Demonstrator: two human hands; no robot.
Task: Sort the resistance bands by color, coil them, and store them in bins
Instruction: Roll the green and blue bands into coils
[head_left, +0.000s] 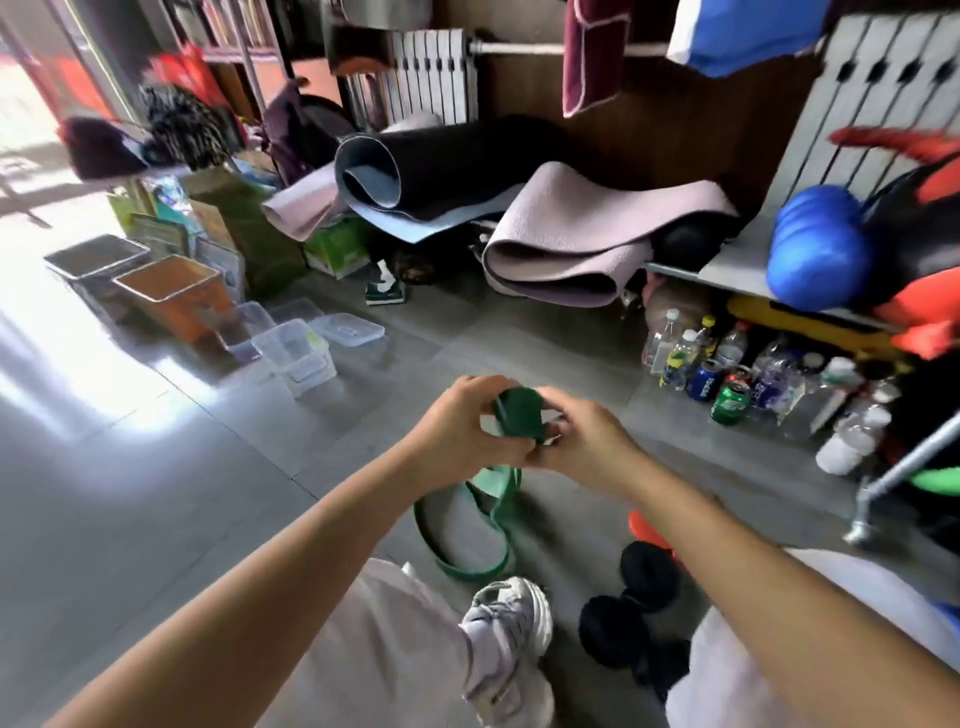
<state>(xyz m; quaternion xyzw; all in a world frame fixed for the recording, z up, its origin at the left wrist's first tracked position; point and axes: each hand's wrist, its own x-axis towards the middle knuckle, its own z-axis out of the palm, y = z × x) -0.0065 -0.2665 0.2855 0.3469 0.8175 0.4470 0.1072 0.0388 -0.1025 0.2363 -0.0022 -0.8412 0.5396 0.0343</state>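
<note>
Above the white shoe, we pinch the green band's coil with left hand and right hand fingers.

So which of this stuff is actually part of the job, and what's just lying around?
Part of the job: green resistance band, gripped by left hand and right hand; clear bins.
Just lying about: rolled mats, bottles and cans, black dumbbell, blue ball.

No text can be read. White lettering is seen on a blue metal drinks can and a green metal drinks can, but it is blurred.
</note>
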